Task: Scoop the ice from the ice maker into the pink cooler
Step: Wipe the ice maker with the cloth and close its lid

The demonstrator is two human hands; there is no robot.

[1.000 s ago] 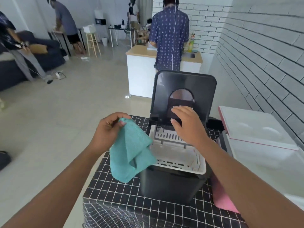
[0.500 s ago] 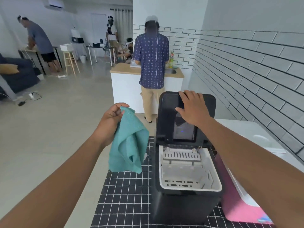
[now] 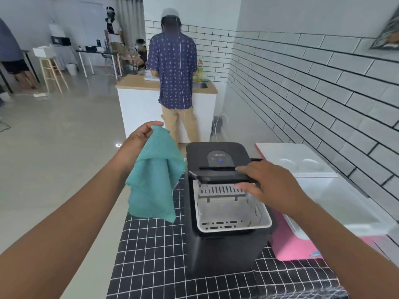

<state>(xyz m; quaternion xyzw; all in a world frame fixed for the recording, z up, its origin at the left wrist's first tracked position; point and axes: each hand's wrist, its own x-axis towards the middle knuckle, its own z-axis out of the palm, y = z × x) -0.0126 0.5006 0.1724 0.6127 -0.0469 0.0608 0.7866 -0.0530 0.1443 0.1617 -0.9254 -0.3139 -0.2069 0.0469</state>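
The black ice maker (image 3: 218, 253) stands on a black grid-patterned tablecloth (image 3: 149, 257). Its lid (image 3: 216, 157) is lowered most of the way over the white basket (image 3: 228, 212), in which no ice shows. My right hand (image 3: 274, 186) pinches the lid's front edge, fingers on top and thumb beneath. To the left of the machine, my left hand (image 3: 138, 140) holds up a teal cloth (image 3: 153, 178), which hangs down. The pink cooler (image 3: 289, 242) sits right beside the ice maker, its white lid (image 3: 298, 160) open.
A white brick wall (image 3: 323, 93) runs along the right, close behind the cooler. Ahead, a person (image 3: 174, 67) stands with their back to me at a white counter (image 3: 138, 104). Open floor lies to the left, with other people and tables far off.
My right hand has brought the ice maker lid down from upright to nearly shut. The left hand keeps holding the teal cloth, and my view has tilted slightly downward.
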